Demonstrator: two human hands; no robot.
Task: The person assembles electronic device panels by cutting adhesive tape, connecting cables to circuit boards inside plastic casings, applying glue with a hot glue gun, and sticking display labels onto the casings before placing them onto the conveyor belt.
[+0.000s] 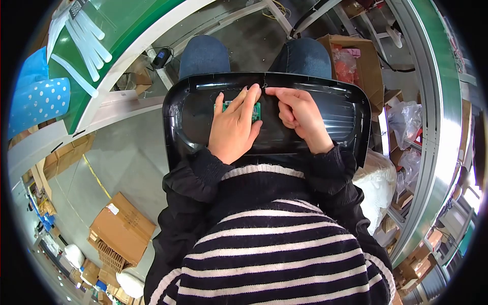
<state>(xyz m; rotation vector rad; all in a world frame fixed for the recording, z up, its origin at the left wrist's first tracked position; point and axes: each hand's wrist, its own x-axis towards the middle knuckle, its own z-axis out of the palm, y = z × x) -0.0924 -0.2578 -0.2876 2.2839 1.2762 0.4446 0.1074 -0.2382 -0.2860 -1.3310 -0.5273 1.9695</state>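
Note:
A black plastic tray-like panel (325,108) lies across my lap. Near its middle sits a small green circuit board (257,112), partly covered by my left hand (235,123), whose fingers are spread over it. My right hand (296,111) is beside it, with the index finger pointing left toward the fingertips of my left hand at the panel's far edge. The other fingers of my right hand are curled in, and whether anything small is between them is hidden.
A green table (119,25) with translucent white strips (84,38) and a blue dotted item (43,104) is at upper left. An open cardboard box (370,76) holds red bags at right. A flattened carton (124,226) lies on the floor at lower left.

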